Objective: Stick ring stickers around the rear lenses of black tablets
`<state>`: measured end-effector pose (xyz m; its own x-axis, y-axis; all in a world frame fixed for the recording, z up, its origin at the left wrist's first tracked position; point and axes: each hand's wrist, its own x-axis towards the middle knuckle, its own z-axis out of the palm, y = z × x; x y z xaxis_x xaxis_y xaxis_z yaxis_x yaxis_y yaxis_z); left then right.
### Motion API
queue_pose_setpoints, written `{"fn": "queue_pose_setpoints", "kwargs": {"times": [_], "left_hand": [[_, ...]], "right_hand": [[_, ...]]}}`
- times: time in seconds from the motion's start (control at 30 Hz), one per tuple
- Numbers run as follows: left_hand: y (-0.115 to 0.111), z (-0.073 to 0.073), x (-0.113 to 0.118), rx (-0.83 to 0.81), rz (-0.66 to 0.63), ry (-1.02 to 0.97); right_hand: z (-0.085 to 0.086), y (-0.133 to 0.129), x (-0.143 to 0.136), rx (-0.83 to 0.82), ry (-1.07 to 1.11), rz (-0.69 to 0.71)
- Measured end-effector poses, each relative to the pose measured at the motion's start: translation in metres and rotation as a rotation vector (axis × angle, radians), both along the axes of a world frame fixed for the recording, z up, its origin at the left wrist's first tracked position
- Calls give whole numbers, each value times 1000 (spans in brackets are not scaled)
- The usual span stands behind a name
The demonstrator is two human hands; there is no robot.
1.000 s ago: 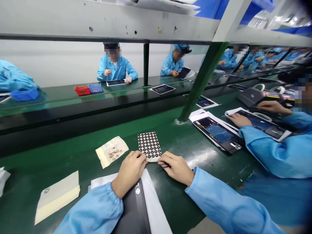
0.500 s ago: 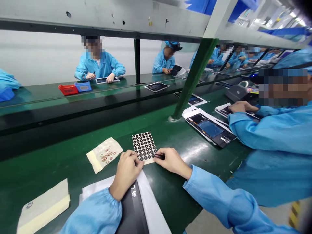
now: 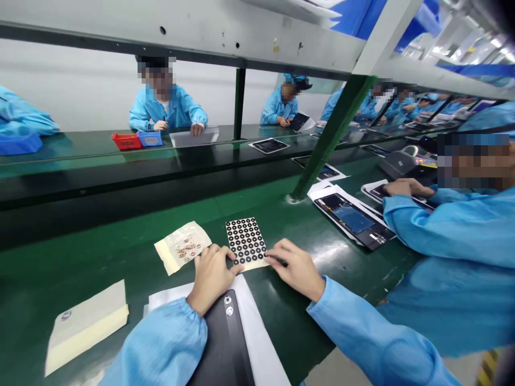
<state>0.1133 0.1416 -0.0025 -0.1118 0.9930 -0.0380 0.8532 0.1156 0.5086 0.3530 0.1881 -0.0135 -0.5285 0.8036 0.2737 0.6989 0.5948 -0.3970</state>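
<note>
A pale sheet of black ring-shaped stickers [image 3: 246, 241] lies on the green bench in front of me. My left hand [image 3: 213, 276] rests at its lower left corner, thumb and index finger spread apart on the edge. At the lower right corner, my right hand [image 3: 295, 268] pinches dark tweezers [image 3: 284, 262], mostly hidden by the fingers, with the fingertips close to the last stickers. Under my left forearm is a dark tablet-like panel [image 3: 225, 343] with two round openings, lying on white sheeting [image 3: 261, 332].
Left of the sticker sheet lies a cream paper [image 3: 183, 246] with small reddish pieces; another cream sheet [image 3: 88, 327] is nearer. An opened tablet [image 3: 350, 217] lies to the right, below a green post [image 3: 333, 136]. A co-worker's sleeve [image 3: 442, 225] is close on the right.
My left thumb and index finger have spread apart at the sheet. My right fingers have shifted slightly around the tweezers. The view has turned a little left. Across the bench, a co-worker has a pale sheet under one hand.
</note>
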Motion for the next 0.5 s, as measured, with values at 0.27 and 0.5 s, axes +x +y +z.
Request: {"fn": "queue_pose_setpoints", "kwargs": {"times": [0.27,0.5], "left_hand": [[-2,4,-15,-37,-20,-147],[5,14,-18,-192,76,-485]], "right_hand": [[14,-15,-31,225,-572,361],[13,-9,-45,245,-642,402]]}}
